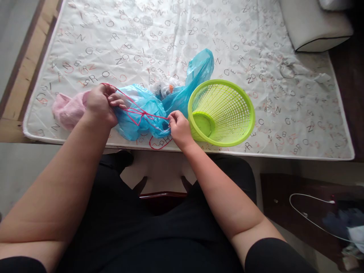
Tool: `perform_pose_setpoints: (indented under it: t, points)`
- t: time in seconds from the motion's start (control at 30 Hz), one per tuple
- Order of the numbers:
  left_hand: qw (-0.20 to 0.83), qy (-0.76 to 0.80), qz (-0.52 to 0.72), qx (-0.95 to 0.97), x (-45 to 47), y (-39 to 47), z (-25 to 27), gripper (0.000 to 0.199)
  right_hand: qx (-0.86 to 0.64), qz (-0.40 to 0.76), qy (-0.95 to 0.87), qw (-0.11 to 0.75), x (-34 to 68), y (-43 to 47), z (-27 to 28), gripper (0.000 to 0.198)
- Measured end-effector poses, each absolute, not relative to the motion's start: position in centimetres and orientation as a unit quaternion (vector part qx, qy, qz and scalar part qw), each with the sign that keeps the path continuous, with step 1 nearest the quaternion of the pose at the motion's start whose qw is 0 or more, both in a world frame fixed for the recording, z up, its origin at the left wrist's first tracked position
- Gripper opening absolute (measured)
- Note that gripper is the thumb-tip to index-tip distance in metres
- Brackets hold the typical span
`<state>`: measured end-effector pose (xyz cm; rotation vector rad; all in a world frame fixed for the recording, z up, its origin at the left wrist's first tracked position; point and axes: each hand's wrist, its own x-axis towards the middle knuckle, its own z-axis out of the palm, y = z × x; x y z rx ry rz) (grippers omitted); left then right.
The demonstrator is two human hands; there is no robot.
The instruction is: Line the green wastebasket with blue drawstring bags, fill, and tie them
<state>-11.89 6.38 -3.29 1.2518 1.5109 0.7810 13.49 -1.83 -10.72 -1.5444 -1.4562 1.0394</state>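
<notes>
Blue plastic bag (142, 112): crumpled, lying at the near edge of the letter-printed mattress (256, 57), a thin red drawstring (136, 112) stretched across it. Left hand (99, 104): closed on the string's left end, over the bag. Right hand (179, 127): pinched on the string's right end, just beside a lime-green mesh basket (222, 112) tipped on its side. Pink cloth (66, 110): behind the left hand, touching the bag. White cushion (313, 22): far right corner.
</notes>
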Motion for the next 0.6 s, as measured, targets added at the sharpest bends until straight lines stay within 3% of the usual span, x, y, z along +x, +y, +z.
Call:
perform_pose_setpoints:
  t: [0.17,0.43,0.6]
  points:
    - [0.539,0.618,0.384,0.425,-11.5,5.6,-2.1,0.041,-0.6,0.399,-0.594,0.358,13.3,-1.8,-10.7,0.007]
    - [0.543,0.587,0.44,0.409,-12.5,5.6,-2.0,0.081,-0.597,0.438,-0.67,0.052,14.2,-2.4,-11.8,0.021]
    - [0.463,0.592,0.516,0.411,-12.3,6.4,-2.9,0.074,-0.604,0.4,-0.689,0.013,14.8,-2.8,-11.8,0.024]
